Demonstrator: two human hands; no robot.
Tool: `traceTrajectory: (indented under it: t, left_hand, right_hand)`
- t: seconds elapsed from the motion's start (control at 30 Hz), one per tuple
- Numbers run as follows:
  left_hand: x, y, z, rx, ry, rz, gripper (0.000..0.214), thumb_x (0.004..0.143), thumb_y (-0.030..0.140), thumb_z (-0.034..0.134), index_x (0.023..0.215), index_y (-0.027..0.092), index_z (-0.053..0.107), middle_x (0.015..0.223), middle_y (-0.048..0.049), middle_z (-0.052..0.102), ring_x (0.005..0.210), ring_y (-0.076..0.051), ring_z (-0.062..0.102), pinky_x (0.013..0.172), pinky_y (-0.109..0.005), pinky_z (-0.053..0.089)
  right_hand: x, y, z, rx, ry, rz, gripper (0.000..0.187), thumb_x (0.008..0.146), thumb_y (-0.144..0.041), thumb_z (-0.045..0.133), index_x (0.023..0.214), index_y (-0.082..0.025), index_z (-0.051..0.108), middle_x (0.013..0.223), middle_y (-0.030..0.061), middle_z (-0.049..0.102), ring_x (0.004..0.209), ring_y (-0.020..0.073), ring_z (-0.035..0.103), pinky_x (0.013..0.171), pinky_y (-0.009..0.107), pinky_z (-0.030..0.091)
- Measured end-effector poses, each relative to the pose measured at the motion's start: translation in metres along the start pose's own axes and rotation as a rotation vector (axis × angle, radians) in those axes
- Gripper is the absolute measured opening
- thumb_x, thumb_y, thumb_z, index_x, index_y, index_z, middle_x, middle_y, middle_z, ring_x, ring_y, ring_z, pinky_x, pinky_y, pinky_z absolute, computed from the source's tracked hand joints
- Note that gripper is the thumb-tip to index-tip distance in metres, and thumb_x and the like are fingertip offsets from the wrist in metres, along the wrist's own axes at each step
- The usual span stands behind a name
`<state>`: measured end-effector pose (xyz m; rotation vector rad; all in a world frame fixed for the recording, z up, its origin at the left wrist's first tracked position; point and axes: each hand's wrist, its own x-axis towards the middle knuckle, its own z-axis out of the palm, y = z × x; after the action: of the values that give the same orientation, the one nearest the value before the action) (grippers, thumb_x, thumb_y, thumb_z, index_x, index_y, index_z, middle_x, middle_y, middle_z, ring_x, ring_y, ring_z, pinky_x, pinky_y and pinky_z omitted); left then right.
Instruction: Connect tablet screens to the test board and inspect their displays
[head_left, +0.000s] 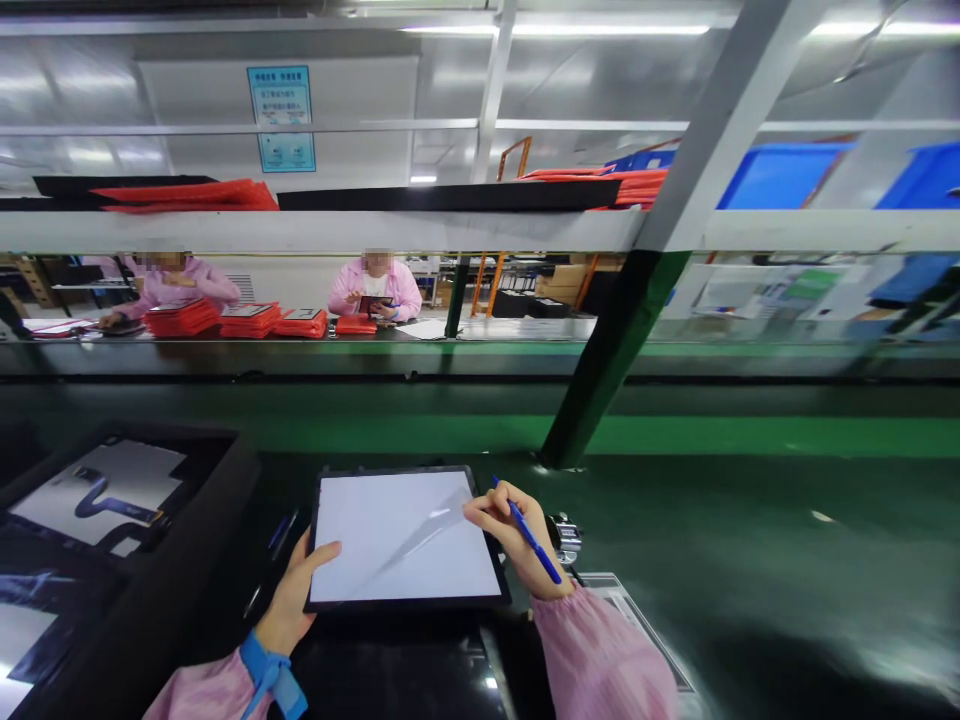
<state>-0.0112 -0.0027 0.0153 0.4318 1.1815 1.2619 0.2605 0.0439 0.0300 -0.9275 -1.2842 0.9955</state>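
My left hand point(291, 597) grips the left edge of a flat display panel point(397, 550), its thumb lying on the lit white screen and a blue strap point(271, 678) around the wrist. Black borders frame the panel, which is tilted toward me. My right hand point(517, 535) is closed, with a blue pen point(534, 545) lying across it and tucked between the fingers. Its thumb and forefinger are pinched together over the screen's right side. A faint diagonal streak crosses the screen below those fingertips; I cannot tell whether it is film or a reflection.
At left stands a black tray point(217, 500) with panels and ribbon cables point(105, 500). A dark glossy panel point(390, 680) lies below my hands. A slanted post point(607, 350) rises from the green bench point(750, 550). Beyond, people in pink sit beside red stacks point(247, 322).
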Motion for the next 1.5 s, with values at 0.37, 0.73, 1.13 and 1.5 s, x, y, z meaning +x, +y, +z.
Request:
traceTrajectory:
  t: [0.37, 0.73, 1.13, 1.5]
  left_hand:
    - [-0.003, 0.002, 0.008, -0.215, -0.132, -0.042, 0.047, 0.090, 0.043, 0.048, 0.124, 0.012, 0.059, 0.105, -0.0118, 0.073, 0.096, -0.030, 0.069, 0.089, -0.041, 0.052]
    - [-0.002, -0.011, 0.002, -0.144, -0.116, 0.101, 0.040, 0.084, 0.039, 0.058, 0.110, 0.010, 0.065, 0.106, -0.0095, 0.073, 0.101, -0.030, 0.066, 0.093, -0.038, 0.050]
    - [-0.001, -0.011, 0.003, -0.185, -0.083, 0.073, 0.048, 0.088, 0.038, 0.052, 0.128, 0.011, 0.054, 0.118, -0.0125, 0.068, 0.110, -0.032, 0.062, 0.099, -0.045, 0.046]
    - [-0.002, -0.011, 0.003, -0.156, -0.084, 0.005, 0.043, 0.089, 0.043, 0.051, 0.122, 0.017, 0.061, 0.103, -0.0096, 0.074, 0.102, -0.032, 0.067, 0.087, -0.045, 0.054]
  right_hand:
    - [-0.010, 0.027, 0.007, -0.011, 0.344, -0.123, 0.050, 0.068, -0.045, 0.078, 0.063, -0.024, 0.032, 0.068, 0.0031, 0.067, 0.055, 0.0150, 0.053, 0.052, 0.027, 0.039]
    - [-0.021, 0.032, 0.002, 0.081, 0.514, -0.194, 0.048, 0.069, -0.039, 0.078, 0.069, -0.022, 0.034, 0.073, -0.0001, 0.065, 0.055, 0.0110, 0.053, 0.055, 0.026, 0.041]
    - [-0.025, 0.032, -0.001, 0.117, 0.398, -0.180, 0.043, 0.067, -0.033, 0.079, 0.071, -0.023, 0.038, 0.077, 0.0009, 0.065, 0.072, 0.0168, 0.059, 0.068, 0.031, 0.044]
    - [-0.023, 0.032, -0.002, 0.215, 0.349, -0.060, 0.032, 0.074, -0.043, 0.073, 0.076, -0.023, 0.048, 0.081, 0.0040, 0.070, 0.084, 0.0220, 0.066, 0.073, 0.035, 0.051]
